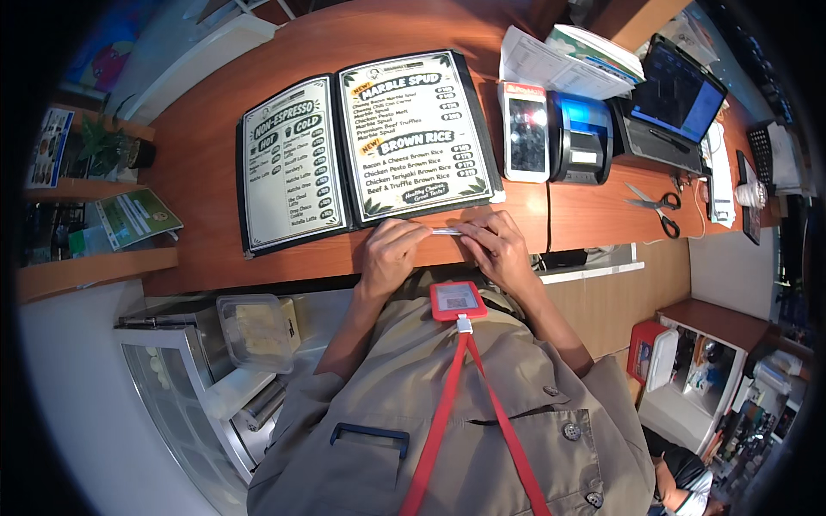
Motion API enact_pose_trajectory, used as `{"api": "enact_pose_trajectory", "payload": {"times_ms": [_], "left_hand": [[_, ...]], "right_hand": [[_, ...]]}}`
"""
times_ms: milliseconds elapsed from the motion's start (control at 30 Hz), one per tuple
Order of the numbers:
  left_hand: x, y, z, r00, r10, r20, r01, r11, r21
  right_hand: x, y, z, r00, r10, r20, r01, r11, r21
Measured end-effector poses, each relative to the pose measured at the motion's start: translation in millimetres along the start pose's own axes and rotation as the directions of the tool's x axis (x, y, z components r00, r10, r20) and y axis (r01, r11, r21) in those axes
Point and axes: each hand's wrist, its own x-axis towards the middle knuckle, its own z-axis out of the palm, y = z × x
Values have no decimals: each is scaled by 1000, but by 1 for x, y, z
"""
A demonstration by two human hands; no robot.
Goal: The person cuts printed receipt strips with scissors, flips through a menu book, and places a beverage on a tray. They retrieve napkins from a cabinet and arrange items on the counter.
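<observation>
Both hands are at the front edge of a wooden counter (pixel 193 168), just below an open menu folder (pixel 413 135) with printed pages in dark covers. My left hand (pixel 393 248) pinches the left end of a small, thin whitish strip (pixel 445 231). The fingers of my right hand (pixel 497 242) hold its other end. What the strip is cannot be told. A red badge holder (pixel 458 301) on a red lanyard lies against my shirt beneath the hands.
Right of the menu are a white payment terminal (pixel 526 132), a black printer (pixel 582 142), a tablet (pixel 677 97) on a stand and open scissors (pixel 658 208). A shelf with booklets (pixel 139 219) stands left. At lower right another person (pixel 684 484) is partly visible.
</observation>
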Motion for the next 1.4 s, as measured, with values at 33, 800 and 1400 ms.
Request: {"api": "enact_pose_trajectory", "payload": {"times_ms": [33,800,1400], "left_hand": [[1,0,1,1000,-4,-1,4,1000,-17],[36,27,-10,752,-531,391,637,430,-640],[107,88,120,993,-91,76,114,556,-823]], "right_hand": [[0,2,1,1000,-10,-10,10,1000,-8],[2,6,-33,701,581,413,-635,247,732],[-18,43,-48,832,387,398,-94,-607,789]]}}
